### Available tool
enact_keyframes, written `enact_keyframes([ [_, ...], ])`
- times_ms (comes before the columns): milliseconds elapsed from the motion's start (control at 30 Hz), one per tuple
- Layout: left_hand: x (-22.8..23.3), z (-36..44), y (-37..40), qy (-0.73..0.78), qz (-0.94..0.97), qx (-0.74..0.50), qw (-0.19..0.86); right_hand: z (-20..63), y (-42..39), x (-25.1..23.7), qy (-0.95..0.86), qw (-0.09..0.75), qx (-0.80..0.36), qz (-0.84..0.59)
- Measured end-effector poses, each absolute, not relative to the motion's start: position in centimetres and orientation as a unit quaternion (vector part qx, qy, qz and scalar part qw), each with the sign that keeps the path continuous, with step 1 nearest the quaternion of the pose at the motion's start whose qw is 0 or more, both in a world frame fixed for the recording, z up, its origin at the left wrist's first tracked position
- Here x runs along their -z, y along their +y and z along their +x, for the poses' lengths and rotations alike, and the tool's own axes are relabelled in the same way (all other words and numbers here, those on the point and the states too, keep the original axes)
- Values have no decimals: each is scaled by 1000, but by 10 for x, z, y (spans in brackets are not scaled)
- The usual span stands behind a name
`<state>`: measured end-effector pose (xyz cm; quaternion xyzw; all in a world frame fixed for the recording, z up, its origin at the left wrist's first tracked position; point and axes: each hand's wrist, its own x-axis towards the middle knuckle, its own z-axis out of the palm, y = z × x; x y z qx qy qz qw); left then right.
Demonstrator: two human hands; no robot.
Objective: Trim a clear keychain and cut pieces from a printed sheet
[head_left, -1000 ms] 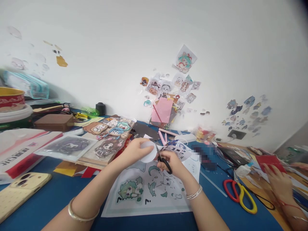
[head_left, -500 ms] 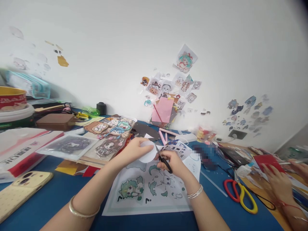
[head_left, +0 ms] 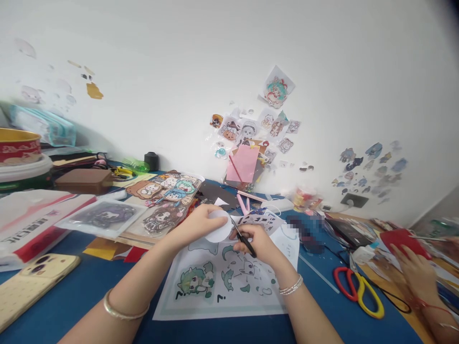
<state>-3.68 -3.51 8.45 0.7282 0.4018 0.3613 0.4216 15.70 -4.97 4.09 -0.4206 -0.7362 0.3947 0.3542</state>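
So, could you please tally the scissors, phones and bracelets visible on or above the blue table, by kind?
Scissors: 2, the black-handled pair in the right hand and the red and yellow pair lying on the table.
Phones: 1, the yellow phone.
Bracelets: 2, the gold bangle and the beaded bracelet.
Total: 5.

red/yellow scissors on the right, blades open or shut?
Shut, as far as shows. The red and yellow scissors lie flat on the blue table, the two handle loops side by side. The blades are too blurred to confirm.
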Motion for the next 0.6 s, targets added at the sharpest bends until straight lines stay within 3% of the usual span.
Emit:
enact_keyframes([
  [600,-85,-41,-37,361,729,-363,455,153,-57,-45,-756,364,-405,-364],
])
